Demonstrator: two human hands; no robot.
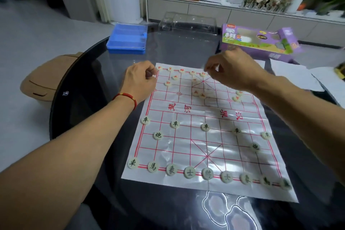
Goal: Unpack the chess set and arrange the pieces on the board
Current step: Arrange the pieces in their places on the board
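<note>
A white plastic board sheet with a red grid lies on the dark round table. Round pale pieces with black characters stand in order along its near half, among them the general. Several pieces with red characters sit on the far half, some along the back row like the piece, others loose like the pair. My left hand rests at the far left corner of the sheet, fingers curled. My right hand hovers over the far middle, fingertips pinched near a red piece; whether it holds anything is unclear.
A blue plastic case, a clear plastic tray and the purple chess box stand at the table's far side. White papers lie to the right. A tan bin sits on the floor to the left.
</note>
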